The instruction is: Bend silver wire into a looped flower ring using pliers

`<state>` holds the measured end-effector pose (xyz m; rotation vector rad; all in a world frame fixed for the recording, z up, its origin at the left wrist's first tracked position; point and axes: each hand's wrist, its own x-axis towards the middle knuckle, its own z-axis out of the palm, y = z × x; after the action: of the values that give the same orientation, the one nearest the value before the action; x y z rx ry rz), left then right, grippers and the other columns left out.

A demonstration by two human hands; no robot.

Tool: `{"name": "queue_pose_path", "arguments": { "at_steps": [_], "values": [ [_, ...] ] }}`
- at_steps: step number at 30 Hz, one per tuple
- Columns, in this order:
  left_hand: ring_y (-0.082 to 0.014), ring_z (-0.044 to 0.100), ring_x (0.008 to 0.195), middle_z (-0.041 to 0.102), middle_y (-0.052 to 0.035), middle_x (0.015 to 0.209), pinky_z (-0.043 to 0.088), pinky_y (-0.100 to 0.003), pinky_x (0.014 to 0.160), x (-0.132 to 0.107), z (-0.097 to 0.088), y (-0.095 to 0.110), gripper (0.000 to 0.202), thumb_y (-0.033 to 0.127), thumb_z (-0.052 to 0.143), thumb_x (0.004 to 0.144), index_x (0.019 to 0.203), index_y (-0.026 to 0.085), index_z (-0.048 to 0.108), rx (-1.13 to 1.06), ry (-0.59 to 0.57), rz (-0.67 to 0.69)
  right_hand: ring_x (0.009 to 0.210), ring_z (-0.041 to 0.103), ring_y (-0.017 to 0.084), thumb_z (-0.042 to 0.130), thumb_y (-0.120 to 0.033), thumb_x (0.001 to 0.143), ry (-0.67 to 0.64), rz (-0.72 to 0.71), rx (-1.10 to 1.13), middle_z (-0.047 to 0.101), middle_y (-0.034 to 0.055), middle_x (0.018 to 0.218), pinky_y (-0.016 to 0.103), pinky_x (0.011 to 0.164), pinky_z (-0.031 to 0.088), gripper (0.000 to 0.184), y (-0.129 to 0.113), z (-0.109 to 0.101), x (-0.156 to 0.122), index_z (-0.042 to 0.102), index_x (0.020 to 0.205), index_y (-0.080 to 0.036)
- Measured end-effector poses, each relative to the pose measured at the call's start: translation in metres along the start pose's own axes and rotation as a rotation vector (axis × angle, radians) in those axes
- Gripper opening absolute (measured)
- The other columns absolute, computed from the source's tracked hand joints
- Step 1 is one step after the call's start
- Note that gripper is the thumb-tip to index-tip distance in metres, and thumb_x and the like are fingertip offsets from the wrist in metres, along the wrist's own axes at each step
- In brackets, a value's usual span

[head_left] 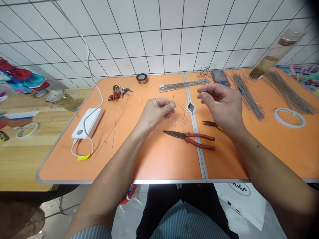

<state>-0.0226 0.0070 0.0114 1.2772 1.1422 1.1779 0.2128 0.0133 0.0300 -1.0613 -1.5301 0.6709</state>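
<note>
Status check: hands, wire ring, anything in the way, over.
Left hand pinching looped wire ring. Right hand raised above orange table, any hold unclear. Red-handled pliers lying close by, nearside of ring.

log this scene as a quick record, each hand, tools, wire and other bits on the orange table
left hand: pinching a looped wire ring
right hand: raised above the table, half curled; too unclear to tell if it holds wire
tools: red-handled pliers lying nearer the person than the ring; smaller pliers partly hidden by the right hand
wire stock: straight wire bundle toward the tiled wall
left side: keys, white device with cable
right side: white tape roll
</note>
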Motion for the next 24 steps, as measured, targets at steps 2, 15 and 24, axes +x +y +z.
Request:
{"name": "queue_pose_path", "arguments": {
  "at_steps": [2,15,24],
  "values": [
    [-0.0104,0.059,0.061,0.074,-0.0047,0.073,0.048,-0.025,0.06,-0.001,0.003,-0.002,0.025,0.039,0.09,0.079,0.074,0.017,0.079,0.005,-0.039,-0.001,0.095,0.076,0.024,0.081,-0.031,0.097,0.006,-0.027,-0.073,0.083,0.0044,0.1,0.04,0.09,0.061,0.005,-0.001,0.002,-0.003,0.084,0.099,-0.028],
    [-0.0118,0.068,0.065,0.078,-0.0049,0.078,0.055,-0.024,0.066,-0.005,0.012,-0.005,0.022,0.032,0.091,0.078,0.088,0.016,0.08,-0.086,-0.108,-0.085,0.082,0.07,0.021,0.072,-0.026,0.096,-0.276,0.057,-0.134,0.081,0.0031,0.088,0.035,0.075,0.052,0.014,0.007,0.018,-0.015,0.085,0.095,-0.023],
    [-0.0115,0.069,0.065,0.079,-0.0048,0.077,0.056,-0.023,0.065,-0.007,0.015,-0.004,0.013,0.025,0.085,0.084,0.084,0.017,0.075,-0.091,-0.067,-0.053,0.082,0.071,0.02,0.086,-0.031,0.09,-0.243,0.207,0.079,0.081,0.0055,0.09,0.036,0.077,0.06,0.009,0.006,0.017,-0.01,0.085,0.091,-0.023]
  ]
}}
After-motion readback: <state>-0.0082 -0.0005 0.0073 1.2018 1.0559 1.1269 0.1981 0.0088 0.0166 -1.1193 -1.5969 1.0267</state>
